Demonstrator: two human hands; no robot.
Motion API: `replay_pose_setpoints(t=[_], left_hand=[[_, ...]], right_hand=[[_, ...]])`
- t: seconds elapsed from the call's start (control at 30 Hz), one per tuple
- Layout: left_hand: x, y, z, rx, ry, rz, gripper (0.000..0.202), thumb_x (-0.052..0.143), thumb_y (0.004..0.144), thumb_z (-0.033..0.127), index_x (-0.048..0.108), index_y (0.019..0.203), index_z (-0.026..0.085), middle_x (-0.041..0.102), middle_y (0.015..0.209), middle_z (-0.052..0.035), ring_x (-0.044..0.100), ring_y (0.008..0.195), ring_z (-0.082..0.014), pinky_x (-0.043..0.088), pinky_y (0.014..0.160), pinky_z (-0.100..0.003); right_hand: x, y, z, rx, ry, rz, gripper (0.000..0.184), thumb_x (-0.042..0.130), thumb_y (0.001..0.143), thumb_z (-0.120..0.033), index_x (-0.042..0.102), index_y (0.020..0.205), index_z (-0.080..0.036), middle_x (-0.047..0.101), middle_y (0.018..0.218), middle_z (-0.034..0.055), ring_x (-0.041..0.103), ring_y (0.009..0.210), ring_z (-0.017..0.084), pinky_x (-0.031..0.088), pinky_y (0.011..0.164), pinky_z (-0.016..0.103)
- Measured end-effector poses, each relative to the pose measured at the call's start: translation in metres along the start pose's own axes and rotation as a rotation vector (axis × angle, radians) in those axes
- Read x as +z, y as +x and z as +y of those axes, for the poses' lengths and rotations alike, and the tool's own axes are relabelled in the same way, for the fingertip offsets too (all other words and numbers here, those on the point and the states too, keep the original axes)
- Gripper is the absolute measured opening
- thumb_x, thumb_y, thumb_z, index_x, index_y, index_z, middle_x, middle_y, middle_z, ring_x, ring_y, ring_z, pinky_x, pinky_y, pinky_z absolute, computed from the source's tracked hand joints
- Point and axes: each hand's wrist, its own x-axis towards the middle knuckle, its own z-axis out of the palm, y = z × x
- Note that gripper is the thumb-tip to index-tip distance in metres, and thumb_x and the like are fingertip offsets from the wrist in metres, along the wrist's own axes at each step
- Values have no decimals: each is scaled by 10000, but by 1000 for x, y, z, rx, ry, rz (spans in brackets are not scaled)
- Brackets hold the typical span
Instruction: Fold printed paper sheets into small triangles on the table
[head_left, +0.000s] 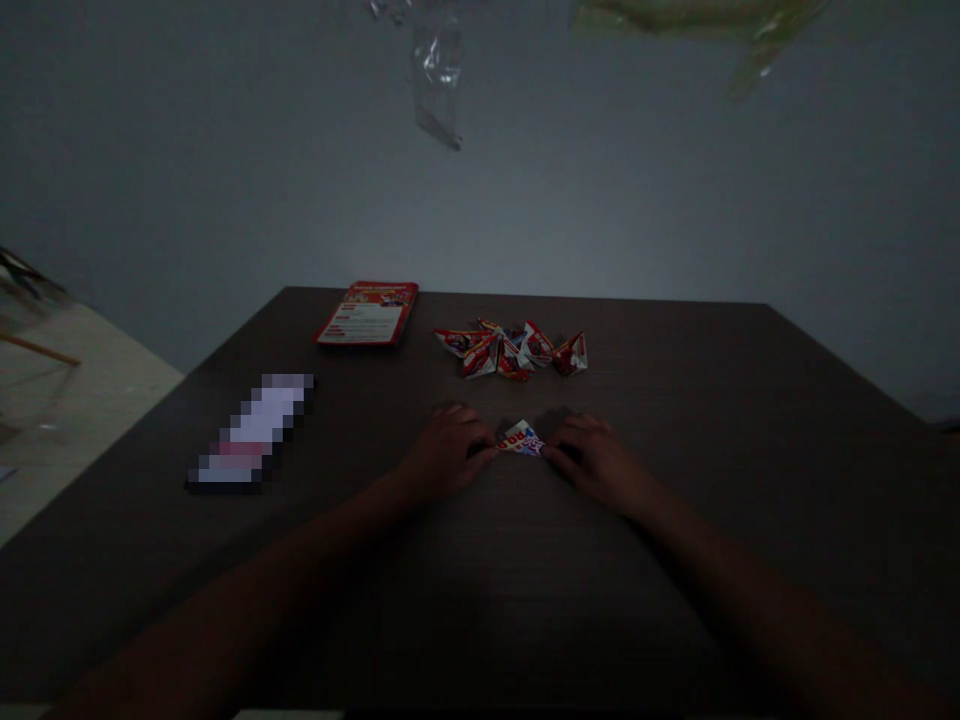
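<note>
A small folded piece of printed paper [522, 439], white with red and blue print, lies on the dark wooden table [750, 420] in front of me. My left hand [448, 452] pinches its left edge with curled fingers. My right hand [592, 458] pinches its right edge the same way. Both hands rest on the tabletop. Behind the paper lies a cluster of several folded red-and-white paper shapes [514, 350].
A red-and-white stack of printed sheets [369, 313] lies at the table's far left. A blurred-out flat object [253, 432] lies on the left side. A grey wall rises behind the table. Clear plastic [437, 75] hangs above. Light floor shows at the left.
</note>
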Motion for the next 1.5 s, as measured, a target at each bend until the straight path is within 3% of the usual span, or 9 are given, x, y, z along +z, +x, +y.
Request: replay_pose_setpoints(t=[0.27,0.57,0.77,1.5], left_hand=[[-2,0,1,36,76,-54,220,494,878,336,662,879,194,587,886,-46,492,887,-187,367,795,-331],[6,3,8,-149,89,-11,214,487,874,351,656,866,219,544,1008,-33,456,966,-197,332,811,-368],[8,5,16,-189,167,-12,241,449,884,331,638,859,184,524,1041,-59,438,989,-215,341,822,-374],[9,3,26,-143,267,-1,221,461,863,296,638,848,165,504,1069,-87,421,1008,-238,343,837,-401]], right_hand=[[-4,-6,3,-2,-51,-36,121,547,856,-278,641,899,-215,631,892,46,531,896,211,350,803,360],[-1,-2,-3,93,-56,-30,199,482,884,-319,628,817,-202,633,833,39,538,848,191,343,796,341],[5,2,-9,186,-148,-21,250,448,894,-356,617,806,-194,630,860,53,537,854,200,320,797,352],[3,2,-21,257,-222,-63,252,452,873,-368,629,810,-202,618,931,67,525,909,230,294,773,366]])
